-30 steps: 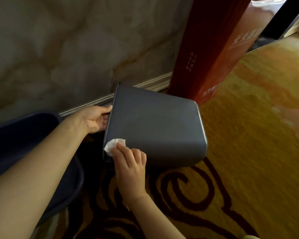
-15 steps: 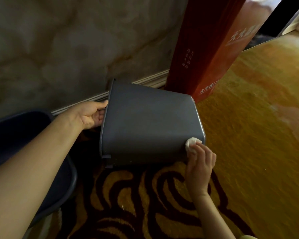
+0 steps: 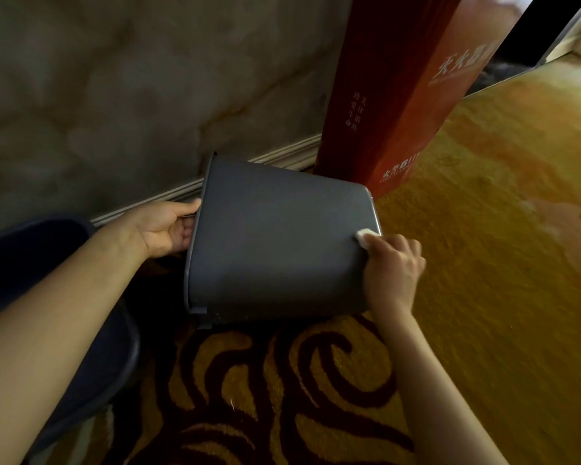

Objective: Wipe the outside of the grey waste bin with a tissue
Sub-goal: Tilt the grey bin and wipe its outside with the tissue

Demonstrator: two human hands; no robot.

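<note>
A: Grey waste bin (image 3: 275, 250)?
B: Tipped sideways on patterned carpet (image 3: 483, 263); left hand (image 3: 163, 226) grips rim.
A: Tissue (image 3: 364, 237)?
B: Pinched by right hand (image 3: 391, 270), pressed at bin's base edge.

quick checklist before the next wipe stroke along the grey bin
1. Bin steadied: left hand grips the rim of the grey bin, which lies tipped on its side. Ok.
2. Tissue in hand: right hand presses the tissue on the bin wall near the base. Ok.
3. Stroke path toward the rim unobstructed. Ok.
4. Red bag behind, clear of the wiping hand. Ok.
5. Tissue cleanliness: cannot tell.
6. Underside on the carpet wiped: cannot tell.
</note>
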